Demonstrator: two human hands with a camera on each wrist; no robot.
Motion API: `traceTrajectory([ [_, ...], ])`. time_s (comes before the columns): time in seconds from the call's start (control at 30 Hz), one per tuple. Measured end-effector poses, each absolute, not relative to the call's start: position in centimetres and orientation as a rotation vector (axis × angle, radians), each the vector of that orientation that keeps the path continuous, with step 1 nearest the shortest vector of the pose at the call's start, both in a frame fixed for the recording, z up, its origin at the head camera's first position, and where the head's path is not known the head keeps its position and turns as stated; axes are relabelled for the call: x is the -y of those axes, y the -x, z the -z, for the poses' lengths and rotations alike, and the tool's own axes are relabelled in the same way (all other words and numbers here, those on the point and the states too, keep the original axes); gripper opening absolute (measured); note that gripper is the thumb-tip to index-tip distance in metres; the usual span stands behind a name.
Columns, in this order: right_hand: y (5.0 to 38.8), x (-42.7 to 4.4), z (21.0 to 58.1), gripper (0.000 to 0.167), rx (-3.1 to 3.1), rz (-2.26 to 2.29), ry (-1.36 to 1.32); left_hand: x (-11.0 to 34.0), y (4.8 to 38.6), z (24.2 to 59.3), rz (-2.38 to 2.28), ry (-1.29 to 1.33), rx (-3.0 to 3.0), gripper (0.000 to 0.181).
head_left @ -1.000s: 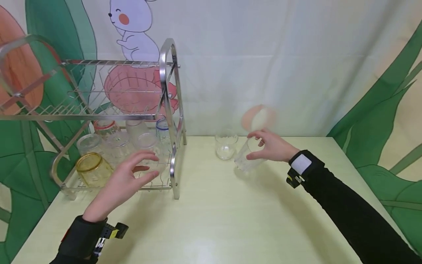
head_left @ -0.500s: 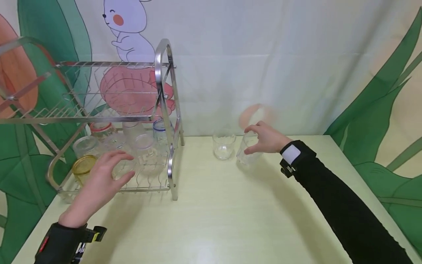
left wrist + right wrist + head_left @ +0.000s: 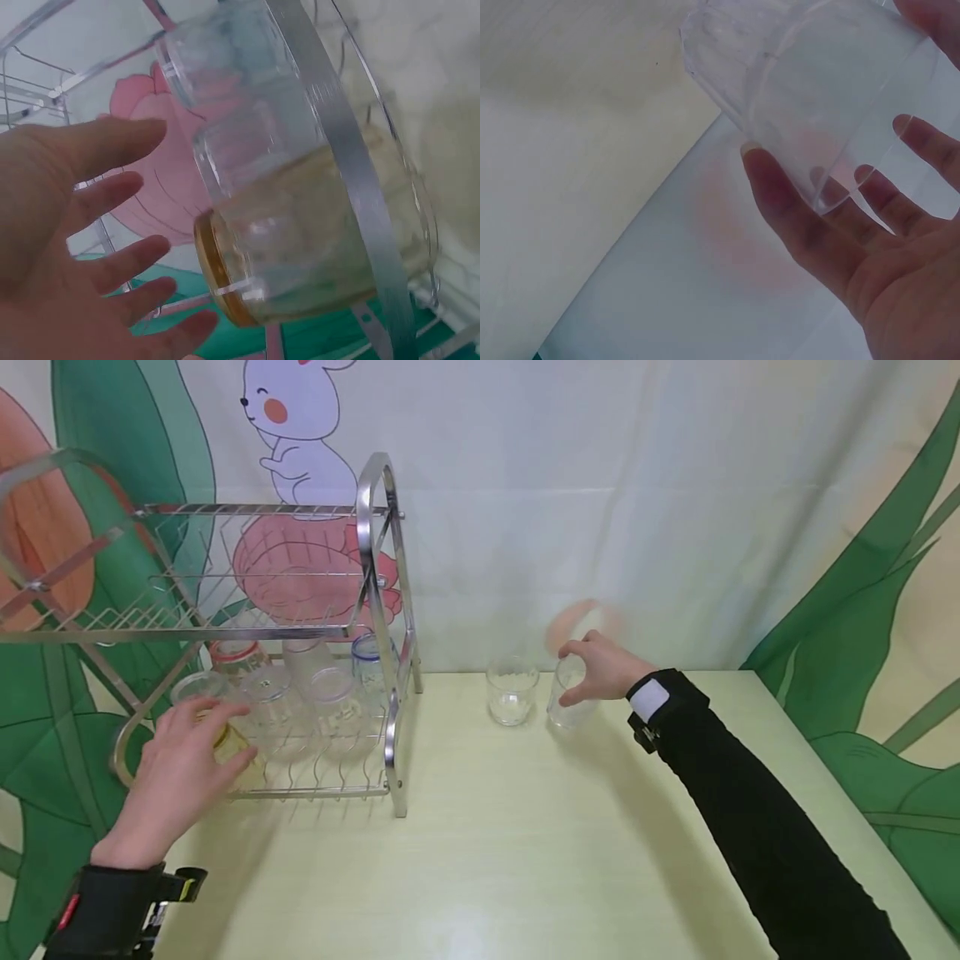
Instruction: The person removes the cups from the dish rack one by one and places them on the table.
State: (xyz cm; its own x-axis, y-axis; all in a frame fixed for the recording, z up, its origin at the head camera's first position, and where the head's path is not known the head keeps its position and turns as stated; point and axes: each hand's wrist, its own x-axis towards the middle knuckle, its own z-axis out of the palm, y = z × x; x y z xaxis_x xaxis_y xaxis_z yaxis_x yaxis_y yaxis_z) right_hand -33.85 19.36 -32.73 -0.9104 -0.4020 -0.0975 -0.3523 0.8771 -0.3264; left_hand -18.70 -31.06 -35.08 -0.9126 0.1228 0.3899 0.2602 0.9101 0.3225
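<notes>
My left hand reaches over an amber glass at the left front of the rack's lower tier. In the left wrist view the amber glass, with its darker gold rim, is upside down beside the spread fingers, a gap between them. My right hand holds a clear tall glass upright, thumb and fingers about its sides, at the back of the table. The right wrist view has fingers touching the clear glass. A short clear glass stands just left of it.
A two-tier metal dish rack stands at the left. On its lower tier are several upturned clear glasses, one with a red rim and one with a blue rim. A printed curtain hangs behind the pale table.
My left hand has moved left, from in front of the clear glasses to over the amber glass. The right hand has brought its tilted glass upright, slightly farther back beside the short glass.
</notes>
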Motion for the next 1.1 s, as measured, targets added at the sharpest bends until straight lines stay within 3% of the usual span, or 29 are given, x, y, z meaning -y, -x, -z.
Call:
traceTrajectory([
  [0.2, 34.3, -19.0, 32.3, 0.073, -2.884, 0.413, 0.562, 32.5, 19.2, 35.2, 0.487, 0.243, 2.863, 0.068],
  [0.6, 35.7, -18.2, 33.0, 0.074, -2.905, 0.287, 0.487, 33.7, 20.1, 35.7, 0.491, 0.187, 3.046, 0.078],
  [1.1, 37.7, -17.6, 35.0, 0.075, -2.879, 0.299, 0.447, 34.2, 20.9, 35.1, 0.479, 0.156, 3.111, 0.075],
])
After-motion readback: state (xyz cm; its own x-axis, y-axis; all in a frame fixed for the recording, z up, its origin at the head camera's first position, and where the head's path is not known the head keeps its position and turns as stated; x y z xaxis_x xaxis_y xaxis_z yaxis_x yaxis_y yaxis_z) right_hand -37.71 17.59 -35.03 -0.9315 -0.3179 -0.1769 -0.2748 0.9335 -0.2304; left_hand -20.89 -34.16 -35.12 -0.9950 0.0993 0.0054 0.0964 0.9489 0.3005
